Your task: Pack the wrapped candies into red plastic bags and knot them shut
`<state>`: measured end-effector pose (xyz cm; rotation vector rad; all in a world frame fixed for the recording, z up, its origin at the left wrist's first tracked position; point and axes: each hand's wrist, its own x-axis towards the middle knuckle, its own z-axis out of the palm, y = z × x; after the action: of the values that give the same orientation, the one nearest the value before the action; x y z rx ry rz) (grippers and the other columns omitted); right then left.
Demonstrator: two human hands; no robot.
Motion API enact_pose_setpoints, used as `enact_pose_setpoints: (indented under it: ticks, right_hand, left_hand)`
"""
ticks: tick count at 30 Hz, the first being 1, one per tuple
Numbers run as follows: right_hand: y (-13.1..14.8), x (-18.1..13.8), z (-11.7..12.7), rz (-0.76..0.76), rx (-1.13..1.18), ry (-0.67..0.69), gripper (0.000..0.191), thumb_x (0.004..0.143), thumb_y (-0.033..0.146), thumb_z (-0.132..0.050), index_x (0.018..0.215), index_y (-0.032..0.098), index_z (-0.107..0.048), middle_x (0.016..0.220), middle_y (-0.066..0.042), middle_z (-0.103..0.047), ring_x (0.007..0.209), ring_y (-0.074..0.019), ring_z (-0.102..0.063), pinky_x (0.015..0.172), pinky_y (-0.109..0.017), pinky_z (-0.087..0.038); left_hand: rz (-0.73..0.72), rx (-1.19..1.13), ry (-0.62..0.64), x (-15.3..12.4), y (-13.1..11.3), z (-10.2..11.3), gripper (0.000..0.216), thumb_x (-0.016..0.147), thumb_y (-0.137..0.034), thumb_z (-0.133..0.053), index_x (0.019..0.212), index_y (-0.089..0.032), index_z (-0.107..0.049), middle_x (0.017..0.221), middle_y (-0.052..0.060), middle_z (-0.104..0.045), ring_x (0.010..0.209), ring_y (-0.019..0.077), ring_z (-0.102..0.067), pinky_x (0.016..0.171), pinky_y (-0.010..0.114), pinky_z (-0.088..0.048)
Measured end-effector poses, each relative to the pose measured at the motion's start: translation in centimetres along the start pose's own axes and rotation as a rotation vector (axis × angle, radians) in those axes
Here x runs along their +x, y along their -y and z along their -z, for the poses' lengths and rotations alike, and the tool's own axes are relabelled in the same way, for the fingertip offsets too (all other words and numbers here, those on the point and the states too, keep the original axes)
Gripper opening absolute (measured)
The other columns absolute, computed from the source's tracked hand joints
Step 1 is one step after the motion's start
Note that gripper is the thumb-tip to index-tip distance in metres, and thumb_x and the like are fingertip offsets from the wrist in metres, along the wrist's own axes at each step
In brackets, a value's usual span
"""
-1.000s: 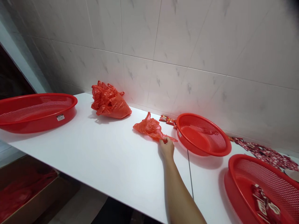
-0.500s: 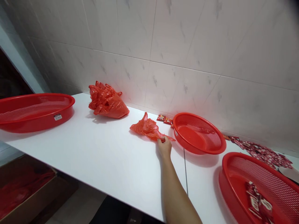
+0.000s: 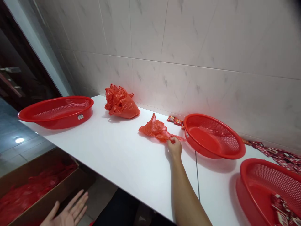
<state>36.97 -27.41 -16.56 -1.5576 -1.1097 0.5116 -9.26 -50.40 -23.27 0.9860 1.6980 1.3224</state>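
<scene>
My right hand (image 3: 174, 148) pinches the near edge of a thin red plastic bag (image 3: 156, 129) lying crumpled on the white table (image 3: 113, 150). Low on the left, my left hand (image 3: 68, 212) is palm up with its fingers spread, and nothing is in it. It is beside a cardboard box (image 3: 44, 193) holding red plastic bags (image 3: 28, 194), below the table's front edge. Just right of my right hand stands a red plastic basket (image 3: 207, 141).
A bundle of red bags (image 3: 123, 105) rests near the tiled wall (image 3: 150, 81). A wide red basket (image 3: 63, 121) stands at the left end; another basket (image 3: 246, 191), with packets (image 3: 283, 208) inside, is at right. Small red packets (image 3: 175, 120) and patterned packets (image 3: 282, 155) lie along the wall.
The view has turned left, so the table's things appear further right. My left hand has come into view, open, at the lower left. My right hand still grips the bag.
</scene>
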Motion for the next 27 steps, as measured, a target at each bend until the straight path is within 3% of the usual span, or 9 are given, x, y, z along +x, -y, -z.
enact_pose_setpoints:
  ticks: [3,5,7,10,14,16,18,23,27]
  right_hand:
    - [0.2,0.1,0.0,0.013,0.005,0.013,0.023,0.076,0.045,-0.063,0.068,0.025,-0.055,0.070,-0.001,-0.068,0.068,-0.0217,-0.058,0.069,-0.032,-0.044]
    - [0.3,0.1,-0.1,0.029,0.013,0.030,0.033,0.080,0.053,-0.066,0.066,0.025,-0.054,0.069,-0.001,-0.067,0.067,-0.0210,-0.058,0.068,-0.032,-0.044]
    - [0.2,0.2,-0.3,0.043,0.016,0.045,0.040,0.082,0.059,-0.067,0.065,0.025,-0.054,0.068,0.000,-0.066,0.066,-0.0203,-0.058,0.067,-0.031,-0.043]
    - [0.0,0.4,-0.5,0.051,0.001,0.044,0.039,0.081,0.056,-0.069,0.064,0.025,-0.055,0.067,0.000,-0.065,0.066,-0.0206,-0.058,0.067,-0.031,-0.043]
    - [-0.2,0.5,-0.5,0.059,-0.009,-0.024,0.017,0.076,0.040,-0.068,0.075,0.023,-0.065,0.084,-0.005,-0.074,0.078,-0.0242,-0.064,0.077,-0.035,-0.049]
    - [-0.2,0.4,-0.5,0.073,-0.001,-0.057,0.017,0.074,0.034,-0.066,0.085,0.022,-0.070,0.095,-0.008,-0.076,0.087,-0.0261,-0.067,0.084,-0.037,-0.051]
    - [-0.1,0.2,-0.4,0.089,0.010,-0.068,0.025,0.074,0.030,-0.064,0.096,0.022,-0.073,0.104,-0.008,-0.077,0.095,-0.0274,-0.069,0.089,-0.039,-0.052]
    - [-0.4,0.5,-0.5,0.102,0.029,-0.072,0.051,0.072,0.022,-0.062,0.121,0.025,-0.076,0.121,-0.007,-0.077,0.110,-0.0283,-0.071,0.101,-0.043,-0.054]
    - [-1.5,1.4,-0.6,0.031,0.043,-0.113,0.036,0.073,0.025,-0.064,0.103,0.023,-0.083,0.103,-0.009,-0.081,0.096,-0.0298,-0.075,0.095,-0.045,-0.058]
  left_hand:
    - [0.386,-0.203,0.418,3.3,-3.1,0.8,0.047,0.056,-0.077,-0.078,0.085,-0.042,-0.087,0.097,0.008,-0.084,0.099,0.0478,-0.077,0.086,0.069,-0.055]
    - [0.362,-0.138,0.773,4.6,-6.9,0.4,0.060,0.060,-0.088,-0.068,0.092,-0.042,-0.087,0.097,0.007,-0.084,0.091,0.0455,-0.078,0.083,0.069,-0.054]
    - [0.219,-0.060,1.034,5.8,-11.4,-1.8,0.061,0.061,-0.082,-0.077,0.100,-0.036,-0.088,0.099,0.012,-0.083,0.084,0.0451,-0.078,0.082,0.069,-0.055]
    - [-0.049,0.053,0.919,9.1,-17.6,-8.7,0.035,0.070,-0.051,-0.091,0.088,-0.021,-0.087,0.089,0.017,-0.081,0.082,0.0381,-0.077,0.082,0.057,-0.061]
    - [-0.272,-0.190,0.271,16.3,-21.7,-20.7,0.037,0.063,-0.039,-0.095,0.089,-0.018,-0.079,0.094,0.015,-0.078,0.091,0.0312,-0.074,0.084,0.045,-0.062]
    - [-0.291,-0.219,0.205,19.3,-22.0,-26.0,0.040,0.068,-0.035,-0.091,0.102,-0.019,-0.077,0.109,0.016,-0.077,0.104,0.0299,-0.072,0.088,0.044,-0.060]
    - [-0.298,-0.227,0.272,20.9,-21.6,-30.0,0.047,0.066,-0.029,-0.090,0.111,-0.019,-0.076,0.115,0.016,-0.076,0.106,0.0282,-0.072,0.090,0.042,-0.059]
    - [-0.290,-0.229,0.468,20.8,-18.3,-34.1,0.041,0.056,-0.023,-0.091,0.095,-0.016,-0.080,0.087,0.008,-0.078,0.085,0.0278,-0.072,0.078,0.036,-0.056]
    - [-0.266,-0.333,0.397,21.9,-17.2,-33.5,0.039,0.068,-0.046,-0.089,0.090,-0.016,-0.078,0.083,0.006,-0.075,0.078,0.0226,-0.067,0.072,0.032,-0.051]
